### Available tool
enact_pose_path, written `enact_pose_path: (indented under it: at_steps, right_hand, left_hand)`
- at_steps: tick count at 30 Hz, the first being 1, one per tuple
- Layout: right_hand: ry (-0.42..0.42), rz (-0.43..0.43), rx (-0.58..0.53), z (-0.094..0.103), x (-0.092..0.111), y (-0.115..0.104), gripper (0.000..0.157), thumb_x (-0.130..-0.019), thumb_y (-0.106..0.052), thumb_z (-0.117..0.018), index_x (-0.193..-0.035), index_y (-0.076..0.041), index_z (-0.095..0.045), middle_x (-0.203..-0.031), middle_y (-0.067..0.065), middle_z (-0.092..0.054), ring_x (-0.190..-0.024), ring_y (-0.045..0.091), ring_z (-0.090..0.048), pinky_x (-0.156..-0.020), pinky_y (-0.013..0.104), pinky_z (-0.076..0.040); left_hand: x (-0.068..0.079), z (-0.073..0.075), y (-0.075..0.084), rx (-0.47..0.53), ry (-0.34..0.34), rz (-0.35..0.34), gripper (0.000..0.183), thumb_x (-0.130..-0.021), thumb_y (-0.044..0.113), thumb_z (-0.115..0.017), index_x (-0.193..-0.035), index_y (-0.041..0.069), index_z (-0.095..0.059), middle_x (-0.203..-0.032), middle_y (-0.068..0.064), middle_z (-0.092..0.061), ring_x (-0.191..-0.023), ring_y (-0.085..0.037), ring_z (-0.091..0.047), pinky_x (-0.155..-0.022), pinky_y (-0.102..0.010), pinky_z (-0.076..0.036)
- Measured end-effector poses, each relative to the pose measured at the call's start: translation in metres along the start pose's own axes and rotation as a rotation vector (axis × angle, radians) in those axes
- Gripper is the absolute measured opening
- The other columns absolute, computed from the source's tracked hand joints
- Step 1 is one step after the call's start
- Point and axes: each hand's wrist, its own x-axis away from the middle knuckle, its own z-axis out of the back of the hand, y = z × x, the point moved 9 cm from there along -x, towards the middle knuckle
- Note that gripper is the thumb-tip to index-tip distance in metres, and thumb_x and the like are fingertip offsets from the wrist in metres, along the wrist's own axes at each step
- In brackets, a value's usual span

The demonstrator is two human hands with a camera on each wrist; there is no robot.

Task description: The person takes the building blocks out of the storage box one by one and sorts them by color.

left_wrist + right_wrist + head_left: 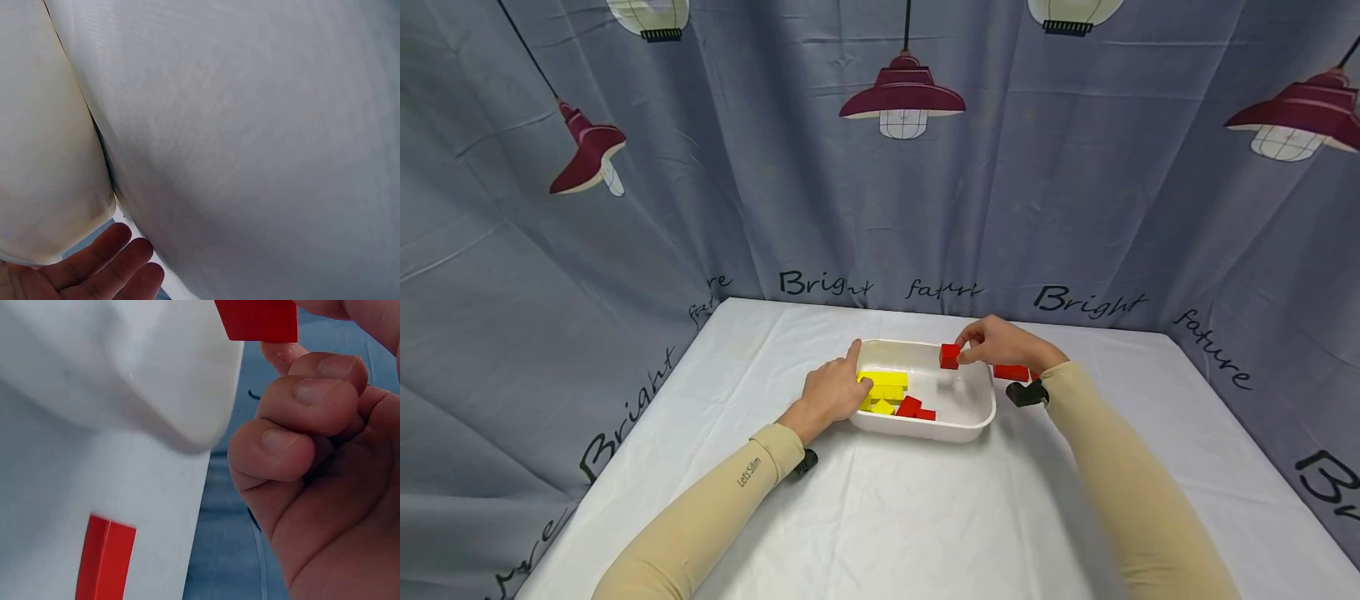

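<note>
A white plastic tray (pixel 949 432) sits on the table with yellow blocks (pixel 889 385) and red blocks (pixel 909 407) inside, grouped toward its left and front. My left hand (pixel 831 392) holds the tray's left side, thumb over the rim and index finger along it. In the left wrist view its other fingers (pixel 106 262) lie outside the tray wall. Above the tray's back right part, my right hand (pixel 1003 342) pinches a red block (pixel 950 357) between thumb and index finger. The right wrist view shows this hand's other fingers curled, with the block cut off at the top edge.
Right of the tray, below my right hand, lies a long red block (pixel 1011 372), and more red shows beside it, partly hidden by the wrist. A white cloth (pixel 880 517) covers the table. Grey printed curtains (pixel 880 208) hang behind and at both sides.
</note>
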Motion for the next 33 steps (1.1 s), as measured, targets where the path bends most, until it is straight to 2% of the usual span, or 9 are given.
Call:
enact_pose_path:
  at_steps: [11, 15, 18, 22, 25, 33]
  right_hand:
    - [0.068, -0.033, -0.016, 0.020, 0.016, 0.027, 0.039, -0.088, -0.029, -0.075, -0.119, -0.005, -0.069, -0.071, 0.004, -0.048, -0.067, 0.020, -0.046, -0.058, 0.029, -0.038]
    - [0.080, -0.041, -0.033, 0.026, 0.021, 0.035, 0.040, -0.089, -0.028, -0.073, -0.121, -0.003, -0.068, -0.074, 0.007, -0.051, -0.072, 0.023, -0.051, -0.063, 0.030, -0.045]
    - [0.096, -0.051, -0.027, 0.031, 0.027, 0.042, 0.042, -0.090, -0.029, -0.072, -0.122, -0.003, -0.068, -0.082, 0.014, -0.058, -0.079, 0.027, -0.055, -0.070, 0.036, -0.052]
    - [0.129, -0.078, -0.020, 0.040, 0.033, 0.052, 0.043, -0.090, -0.031, -0.073, -0.123, -0.004, -0.067, -0.082, 0.011, -0.057, -0.076, 0.025, -0.054, -0.066, 0.034, -0.049]
    - [0.143, -0.098, -0.035, 0.045, 0.038, 0.059, 0.043, -0.090, -0.031, -0.073, -0.123, -0.003, -0.066, -0.075, 0.004, -0.049, -0.072, 0.022, -0.050, -0.061, 0.030, -0.042]
    - [0.179, -0.133, -0.057, 0.053, 0.050, 0.080, 0.045, -0.092, -0.034, -0.071, -0.124, -0.003, -0.065, -0.070, 0.001, -0.043, -0.068, 0.019, -0.045, -0.062, 0.032, -0.038]
  left_hand:
    - [0.000, -0.001, -0.002, 0.000, -0.004, 0.004, 0.076, -0.096, 0.040, -0.049, -0.161, 0.015, -0.021, -0.129, -0.014, -0.065, -0.101, -0.026, -0.065, -0.082, -0.047, -0.054]
    - [0.001, -0.001, -0.002, 0.000, -0.005, 0.003, 0.075, -0.096, 0.039, -0.049, -0.161, 0.015, -0.021, -0.128, -0.014, -0.066, -0.098, -0.026, -0.064, -0.080, -0.047, -0.054]
    - [0.001, -0.001, -0.001, 0.002, -0.006, 0.003, 0.075, -0.096, 0.039, -0.050, -0.161, 0.015, -0.021, -0.127, -0.014, -0.066, -0.098, -0.025, -0.064, -0.080, -0.047, -0.053]
    - [0.001, -0.001, 0.000, 0.004, -0.006, 0.003, 0.076, -0.096, 0.040, -0.050, -0.161, 0.015, -0.021, -0.128, -0.014, -0.066, -0.099, -0.025, -0.064, -0.080, -0.046, -0.053]
    - [0.000, -0.001, 0.000, 0.005, -0.003, 0.003, 0.076, -0.096, 0.040, -0.050, -0.161, 0.015, -0.021, -0.128, -0.014, -0.066, -0.099, -0.025, -0.065, -0.080, -0.046, -0.053]
    - [0.000, -0.001, 0.000, 0.006, -0.006, 0.007, 0.075, -0.096, 0.039, -0.050, -0.161, 0.015, -0.021, -0.128, -0.014, -0.066, -0.100, -0.026, -0.064, -0.082, -0.047, -0.053]
